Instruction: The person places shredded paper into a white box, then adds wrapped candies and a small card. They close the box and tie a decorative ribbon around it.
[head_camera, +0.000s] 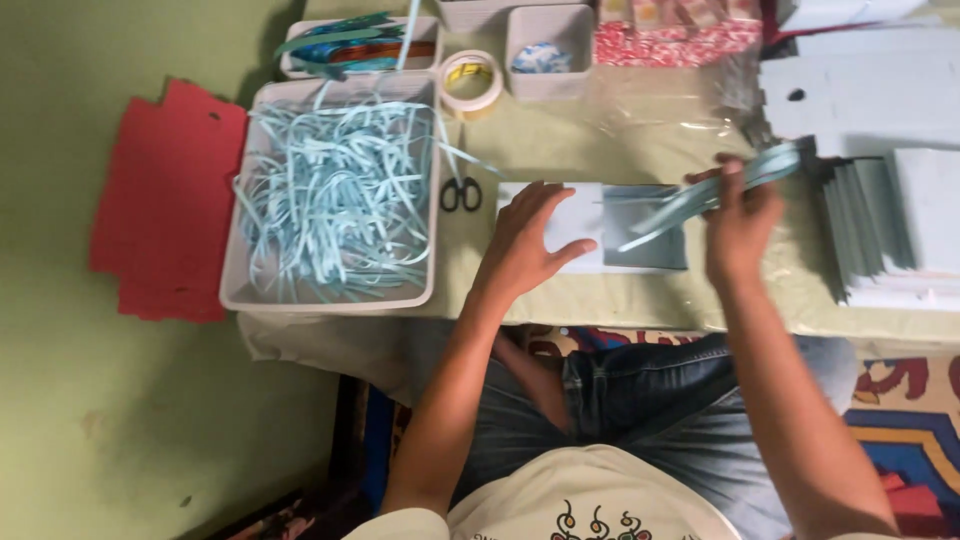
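Pale-blue ribbon strips (700, 195) in right hand (740, 225) grip, above card (600, 228).

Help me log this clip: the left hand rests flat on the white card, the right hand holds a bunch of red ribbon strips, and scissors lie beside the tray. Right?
Not quite. In the head view the right hand holds pale blue ribbon strips, not red. The rest stands: the left hand rests flat on the white card, and the scissors lie beside the tray.
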